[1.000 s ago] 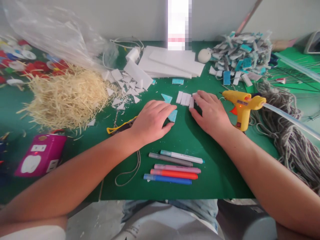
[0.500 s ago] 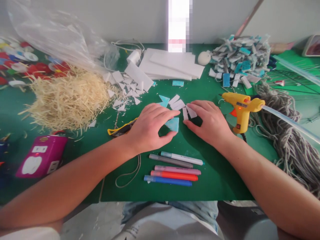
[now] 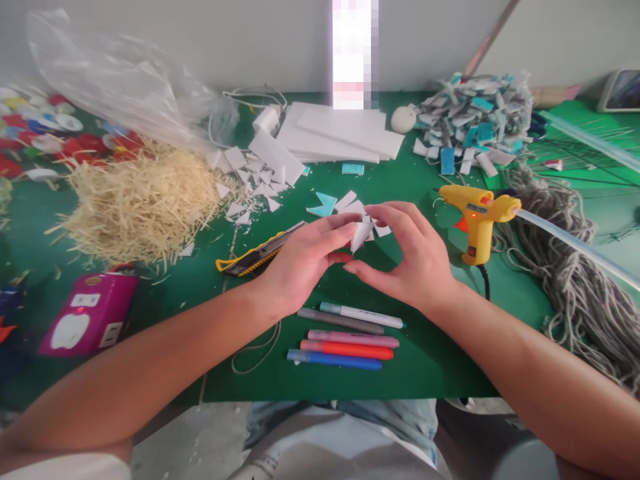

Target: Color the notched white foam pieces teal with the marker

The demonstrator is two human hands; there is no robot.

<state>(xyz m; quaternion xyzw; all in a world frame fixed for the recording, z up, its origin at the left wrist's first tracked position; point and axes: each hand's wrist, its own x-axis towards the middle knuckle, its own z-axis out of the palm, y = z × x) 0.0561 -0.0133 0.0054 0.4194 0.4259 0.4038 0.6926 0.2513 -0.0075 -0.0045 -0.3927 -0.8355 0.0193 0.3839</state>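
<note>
My left hand (image 3: 305, 257) pinches a small foam board piece (image 3: 361, 237), its white face tilted up. Close on the right, my right hand (image 3: 413, 250) curves around that piece with thumb and fingers apart; whether a fingertip touches it I cannot tell. Just beyond the hands lie a light blue notched piece (image 3: 323, 204) and several white strips (image 3: 346, 201), partly covered by my fingers. A yellow utility knife (image 3: 257, 255) rests beside my left wrist, its blade out. Several markers (image 3: 347, 348) lie in a row nearer to me.
At right, a yellow glue gun (image 3: 477, 217) stands by grey yarn (image 3: 555, 260). A pile of blue and white pieces (image 3: 475, 123) sits behind it. White foam sheets (image 3: 340, 137) lie at the back. Straw (image 3: 140, 207) and a purple power socket (image 3: 90, 313) occupy the left.
The piece in my left hand has turned from its light blue face to its white face. My right hand has moved left, away from the white strips, up to that piece.
</note>
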